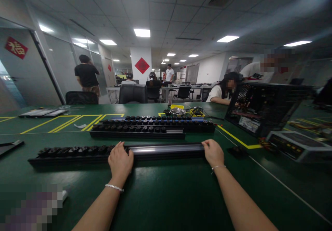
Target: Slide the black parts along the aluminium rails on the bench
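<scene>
A long black tray (166,157) lies on the green tabletop in front of me. Small black parts (75,150) fill its left portion in a row, while a smooth shiny channel (168,149) shows along the right portion. My left hand (120,160) is closed over the tray near its middle, beside the last of the black parts; its fingertips are partly hidden. At the tray's right end, my right hand (214,153) grips the corner with the fingers bent. Just beyond are similar black trays (137,134) holding rows of small black and metallic parts.
An open computer case (259,109) and a power supply (298,146) stand at the right. Behind the trays are a round metal dish (177,111) and black cables (196,111). Papers (43,112) lie at the far left. A seated person (216,92) is across the table.
</scene>
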Demonstrator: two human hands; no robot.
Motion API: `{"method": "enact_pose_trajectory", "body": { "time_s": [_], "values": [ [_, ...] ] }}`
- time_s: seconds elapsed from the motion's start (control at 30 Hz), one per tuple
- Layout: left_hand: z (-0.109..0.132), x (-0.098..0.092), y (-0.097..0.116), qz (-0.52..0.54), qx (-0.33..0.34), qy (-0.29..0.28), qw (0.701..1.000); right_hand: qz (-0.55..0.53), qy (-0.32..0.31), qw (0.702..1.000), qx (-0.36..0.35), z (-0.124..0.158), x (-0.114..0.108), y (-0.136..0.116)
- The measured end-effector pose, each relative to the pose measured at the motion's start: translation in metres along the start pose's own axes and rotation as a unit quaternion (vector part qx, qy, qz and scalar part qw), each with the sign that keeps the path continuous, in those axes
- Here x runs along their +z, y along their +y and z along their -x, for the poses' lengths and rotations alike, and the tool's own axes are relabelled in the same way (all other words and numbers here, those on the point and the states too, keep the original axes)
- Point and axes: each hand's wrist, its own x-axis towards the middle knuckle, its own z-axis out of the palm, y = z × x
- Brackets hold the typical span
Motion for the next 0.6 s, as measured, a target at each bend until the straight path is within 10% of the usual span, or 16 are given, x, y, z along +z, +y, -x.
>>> {"method": "enact_pose_trajectory", "body": {
  "time_s": [0.2,0.6],
  "values": [
    [0.001,0.0,-0.001,-0.014,-0.001,0.0,1.0,0.047,-0.094,0.989,-0.101,0.008,0.013,-0.015],
    [-0.004,-0.007,-0.001,-0.038,-0.028,-0.021,0.999,0.077,-0.077,0.987,-0.115,0.011,0.011,-0.016]
  ]
}}
